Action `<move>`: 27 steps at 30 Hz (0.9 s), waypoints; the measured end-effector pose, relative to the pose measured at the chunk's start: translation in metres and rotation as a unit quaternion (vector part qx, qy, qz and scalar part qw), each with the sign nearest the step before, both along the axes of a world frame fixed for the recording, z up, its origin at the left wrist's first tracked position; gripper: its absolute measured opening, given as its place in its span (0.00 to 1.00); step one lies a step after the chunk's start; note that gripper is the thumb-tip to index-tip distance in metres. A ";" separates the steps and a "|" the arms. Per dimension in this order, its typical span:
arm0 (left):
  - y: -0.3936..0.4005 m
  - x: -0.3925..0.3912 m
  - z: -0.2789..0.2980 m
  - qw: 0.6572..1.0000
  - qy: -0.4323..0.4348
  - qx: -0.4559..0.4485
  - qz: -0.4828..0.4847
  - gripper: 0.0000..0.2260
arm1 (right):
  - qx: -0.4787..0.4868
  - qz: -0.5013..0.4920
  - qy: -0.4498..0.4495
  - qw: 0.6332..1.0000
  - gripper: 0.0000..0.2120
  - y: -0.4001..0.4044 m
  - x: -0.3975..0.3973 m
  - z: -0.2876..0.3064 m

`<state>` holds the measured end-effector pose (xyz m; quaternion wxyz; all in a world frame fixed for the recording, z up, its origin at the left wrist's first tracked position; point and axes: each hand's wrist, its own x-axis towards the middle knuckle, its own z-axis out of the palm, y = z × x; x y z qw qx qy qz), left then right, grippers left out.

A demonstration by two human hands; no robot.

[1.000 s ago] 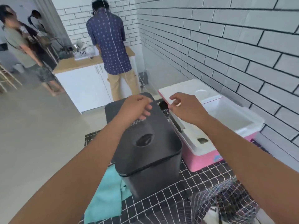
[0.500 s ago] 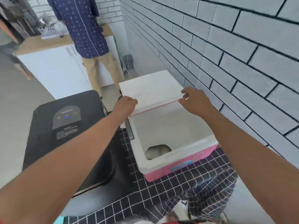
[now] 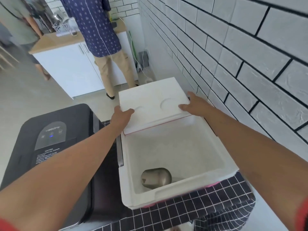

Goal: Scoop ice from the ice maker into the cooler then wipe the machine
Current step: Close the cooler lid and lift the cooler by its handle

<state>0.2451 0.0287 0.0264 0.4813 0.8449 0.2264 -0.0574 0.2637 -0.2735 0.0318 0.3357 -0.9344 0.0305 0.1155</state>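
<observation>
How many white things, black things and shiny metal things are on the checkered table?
White: 2, the cooler and its lid
Black: 1, the ice maker
Shiny metal: 1, the scoop lying inside the cooler
Total: 4

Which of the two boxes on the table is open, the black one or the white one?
The white cooler with the pink base. Its lid is pushed back under both hands, so you see inside. The black ice maker beside it has its top shut.
</observation>
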 end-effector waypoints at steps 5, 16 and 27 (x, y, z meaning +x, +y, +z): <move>0.000 0.009 0.002 0.997 -0.013 -0.059 0.038 0.47 | 0.055 0.000 -0.018 0.998 0.29 0.003 0.010 -0.005; -0.006 -0.008 0.104 0.955 -0.297 0.000 0.008 0.29 | 0.227 -0.009 -0.130 0.965 0.27 -0.007 -0.027 0.061; 0.017 -0.106 0.125 0.904 -0.386 0.088 -0.163 0.13 | 0.296 -0.062 -0.190 0.934 0.28 -0.018 -0.088 0.098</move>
